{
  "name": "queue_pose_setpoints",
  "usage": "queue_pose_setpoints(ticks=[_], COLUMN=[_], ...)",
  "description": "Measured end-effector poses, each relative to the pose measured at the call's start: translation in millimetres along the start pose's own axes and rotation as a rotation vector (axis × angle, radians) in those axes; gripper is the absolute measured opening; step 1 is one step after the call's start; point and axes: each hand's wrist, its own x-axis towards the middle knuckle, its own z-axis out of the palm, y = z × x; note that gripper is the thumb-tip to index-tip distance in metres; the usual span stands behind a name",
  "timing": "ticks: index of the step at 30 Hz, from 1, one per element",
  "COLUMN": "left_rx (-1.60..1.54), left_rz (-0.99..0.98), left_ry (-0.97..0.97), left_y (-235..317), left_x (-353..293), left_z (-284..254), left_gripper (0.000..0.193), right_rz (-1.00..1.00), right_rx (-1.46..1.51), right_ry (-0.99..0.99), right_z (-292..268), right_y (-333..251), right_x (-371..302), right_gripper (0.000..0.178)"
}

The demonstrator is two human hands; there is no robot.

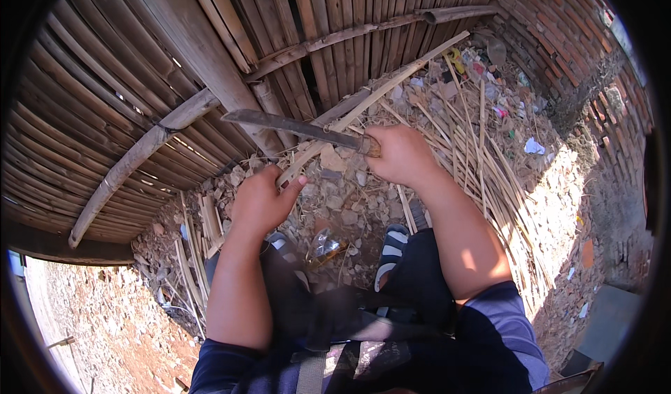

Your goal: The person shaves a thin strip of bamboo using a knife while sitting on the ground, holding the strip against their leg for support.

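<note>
My left hand grips the near end of a long split bamboo strip that runs up and to the right toward the fence. My right hand is closed on the wooden handle of a long dark-bladed knife. The blade points left, lying across the bamboo strip just above my left hand. Both hands are over rubble-strewn ground in front of my knees.
A bamboo slat fence with cross poles fills the top and left. A brick wall stands at the right. Cut bamboo strips, stones and litter cover the ground. My sandalled feet and a crumpled plastic bottle lie below.
</note>
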Motion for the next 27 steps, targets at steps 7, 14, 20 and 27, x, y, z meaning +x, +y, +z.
queue_pose_setpoints(ticks=[7, 14, 20, 27], left_rx=[-0.028, -0.063, -0.04, -0.024], left_rz=[0.053, 0.009, 0.032, 0.037], left_ry=[-0.017, -0.049, -0.093, -0.082], left_y=[-8.6, -11.5, -9.2, -9.8], left_x=[2.4, 2.7, 2.3, 0.4], left_z=[-5.9, -0.9, -7.6, -1.3], left_gripper=[0.056, 0.056, 0.056, 0.056], right_rz=[0.168, 0.083, 0.236, 0.195], right_rx=[0.286, 0.089, 0.345, 0.103], right_ry=[-0.016, -0.052, 0.082, 0.012], right_z=[-1.7, -6.8, 3.5, 0.0], right_y=[13.0, -15.6, 37.6, 0.3], right_x=[6.5, 0.3, 17.4, 2.8], right_gripper=[0.037, 0.046, 0.044, 0.044])
